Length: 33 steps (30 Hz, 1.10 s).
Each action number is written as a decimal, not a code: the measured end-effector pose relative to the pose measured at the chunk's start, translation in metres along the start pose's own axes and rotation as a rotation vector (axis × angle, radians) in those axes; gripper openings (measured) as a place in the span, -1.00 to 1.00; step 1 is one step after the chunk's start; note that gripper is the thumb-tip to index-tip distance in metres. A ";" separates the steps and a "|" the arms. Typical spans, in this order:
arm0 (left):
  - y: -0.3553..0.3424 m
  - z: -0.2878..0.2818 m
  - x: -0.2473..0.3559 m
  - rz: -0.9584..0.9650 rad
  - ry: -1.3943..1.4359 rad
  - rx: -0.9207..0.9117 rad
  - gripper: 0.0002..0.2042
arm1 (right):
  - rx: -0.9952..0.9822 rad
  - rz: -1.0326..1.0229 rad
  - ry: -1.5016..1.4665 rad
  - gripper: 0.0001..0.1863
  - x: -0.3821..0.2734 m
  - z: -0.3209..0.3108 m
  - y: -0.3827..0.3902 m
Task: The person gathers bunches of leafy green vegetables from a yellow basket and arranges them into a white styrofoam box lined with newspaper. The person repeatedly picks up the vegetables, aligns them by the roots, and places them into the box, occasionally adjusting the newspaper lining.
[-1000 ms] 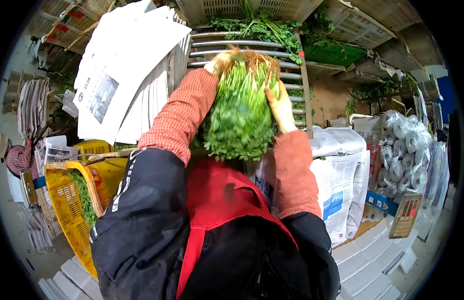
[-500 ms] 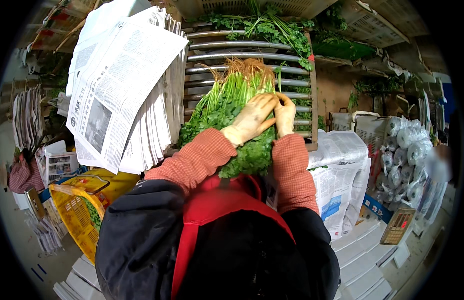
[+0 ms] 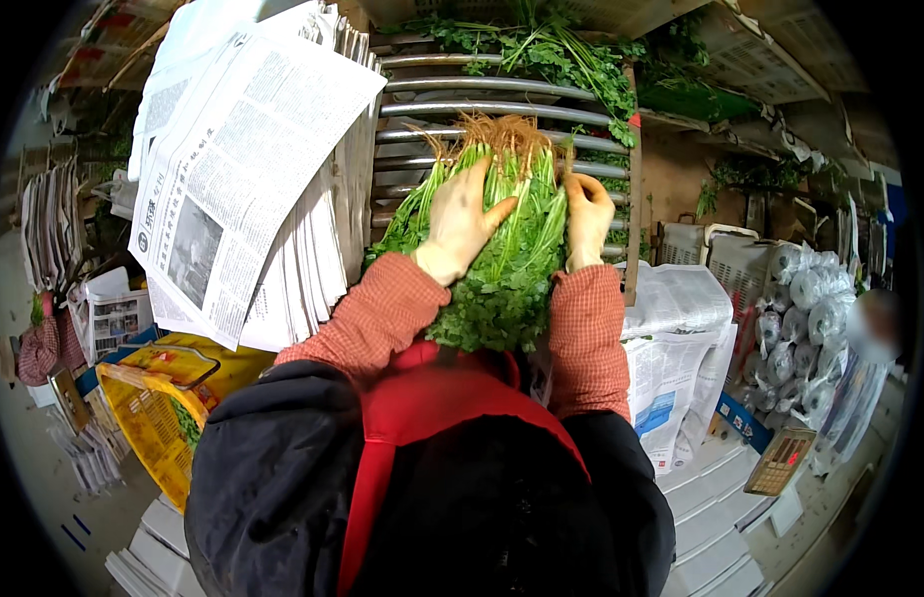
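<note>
So there's a thick bunch of leafy green herb with pale stems and stringy brown roots (image 3: 522, 219) lying on a rack of shiny round metal bars (image 3: 412, 109), roots pointing away from the person, leaves down near the red cloth apron (image 3: 452, 398). The left hand, in a cream rubbery glove (image 3: 460, 221), lies across the stems, fingers together and thumb spread well apart from them. The right hand, in a matching glove (image 3: 587, 221), is at the bunch's right edge with its fingers curled in, tips bunched close. Can't tell if they're pinching a stem or just resting there.

What could go wrong? Nothing visible ties the bunch, so I reckon a sideways tug on the right could fan it out, or snap a thin stem. Stray roots could snag in the gaps between bars too. And the leaning stack of printed newspaper sheets (image 3: 293, 129) sits right beside the rack on the left, so a wide elbow might knock the top sheets loose.

Hard to make out: the left palm covers some stems, and the right fingertips blend into the brown stuff at the edge. The loose pile of green sprigs (image 3: 571, 65) is cut off up top, and the yellow plastic basket (image 3: 149, 428) is partly behind the dark sleeve (image 3: 273, 448).
</note>
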<state>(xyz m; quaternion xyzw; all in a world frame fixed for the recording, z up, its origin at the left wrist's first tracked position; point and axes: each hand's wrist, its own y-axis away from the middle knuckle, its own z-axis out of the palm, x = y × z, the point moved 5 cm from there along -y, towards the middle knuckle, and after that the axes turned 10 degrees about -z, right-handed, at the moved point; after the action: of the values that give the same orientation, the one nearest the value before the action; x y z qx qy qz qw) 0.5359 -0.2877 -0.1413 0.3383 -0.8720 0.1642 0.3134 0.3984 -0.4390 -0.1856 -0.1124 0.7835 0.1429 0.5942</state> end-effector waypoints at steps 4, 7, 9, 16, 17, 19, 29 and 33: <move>-0.009 0.009 0.006 -0.324 -0.158 -0.457 -0.20 | 0.114 -0.175 -0.179 -0.84 -0.028 0.000 0.022; -0.004 0.020 -0.006 -0.277 -0.042 -0.278 -0.26 | -0.226 -0.057 0.132 -0.77 -0.053 0.028 0.014; -0.004 0.016 -0.001 -0.335 -0.011 -0.233 -0.28 | -0.401 -0.059 0.571 -0.60 -0.060 0.041 0.008; 0.010 0.024 -0.017 -0.441 0.692 -0.153 -0.30 | -0.509 -0.116 0.475 -0.38 -0.049 0.054 0.004; 0.007 0.023 -0.016 -0.411 0.712 -0.133 -0.30 | -0.491 -0.099 0.399 -0.36 -0.045 0.052 0.005; 0.008 0.022 -0.014 -0.392 0.726 -0.157 -0.32 | -0.501 -0.046 0.431 -0.29 -0.044 0.053 0.005; 0.003 0.020 -0.011 -0.469 0.498 -0.324 -0.78 | -0.247 0.099 -0.118 -0.74 -0.033 0.030 0.020; 0.014 0.007 0.011 -0.234 0.509 -0.268 -0.82 | -0.290 0.157 -0.236 -0.65 -0.026 0.031 0.015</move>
<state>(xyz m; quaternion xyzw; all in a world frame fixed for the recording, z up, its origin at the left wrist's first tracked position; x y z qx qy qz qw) 0.5167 -0.2867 -0.1405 0.3399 -0.7344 0.0899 0.5805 0.4282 -0.4138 -0.1672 -0.1179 0.6859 0.3120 0.6467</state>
